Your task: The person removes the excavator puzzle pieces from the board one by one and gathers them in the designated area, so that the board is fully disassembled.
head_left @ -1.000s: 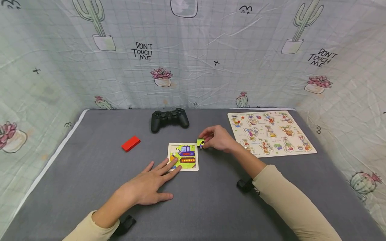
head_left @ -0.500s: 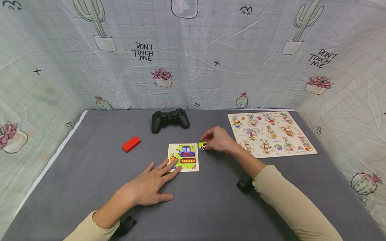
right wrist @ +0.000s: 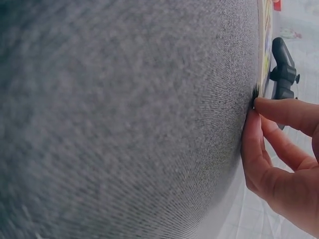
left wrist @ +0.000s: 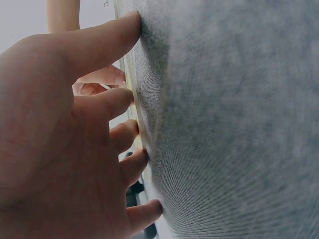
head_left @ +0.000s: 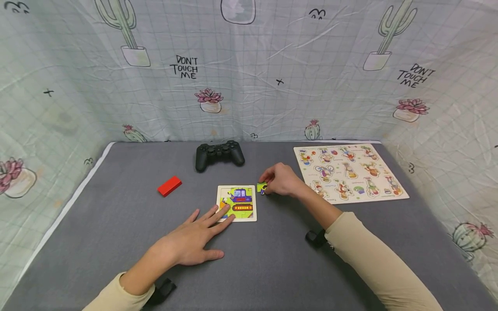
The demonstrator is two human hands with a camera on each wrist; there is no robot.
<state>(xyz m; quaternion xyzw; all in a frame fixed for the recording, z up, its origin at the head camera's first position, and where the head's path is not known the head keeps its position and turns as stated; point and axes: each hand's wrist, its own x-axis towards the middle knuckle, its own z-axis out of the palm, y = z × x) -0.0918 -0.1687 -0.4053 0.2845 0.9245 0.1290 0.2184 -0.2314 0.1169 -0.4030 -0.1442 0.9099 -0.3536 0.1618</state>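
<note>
A small square jigsaw puzzle [head_left: 242, 200] in a pale wooden frame shows a purple digger with orange tracks. My left hand [head_left: 190, 239] lies with fingers spread, its index and middle fingertips over the puzzle's lower left part; in the left wrist view the fingertips [left wrist: 130, 95] come down at the frame's edge and the table. Just right of the frame's upper right corner, my right hand [head_left: 284, 180] pinches a small green puzzle piece [head_left: 260, 187] low over the table. The thumb and fingers [right wrist: 279, 112] meet close to the cloth in the right wrist view, mostly hiding the piece.
A black game controller [head_left: 219, 154] lies behind the puzzle. To the left is a red block [head_left: 169, 186]. A large wooden board with animal pieces [head_left: 350, 172] lies at the back right, close to my right wrist. Patterned cloth walls [head_left: 249, 116] enclose the grey table.
My right hand has shifted the puzzle piece slightly right and lower, from the frame's corner to just beside its right edge. My left hand has stayed in place.
</note>
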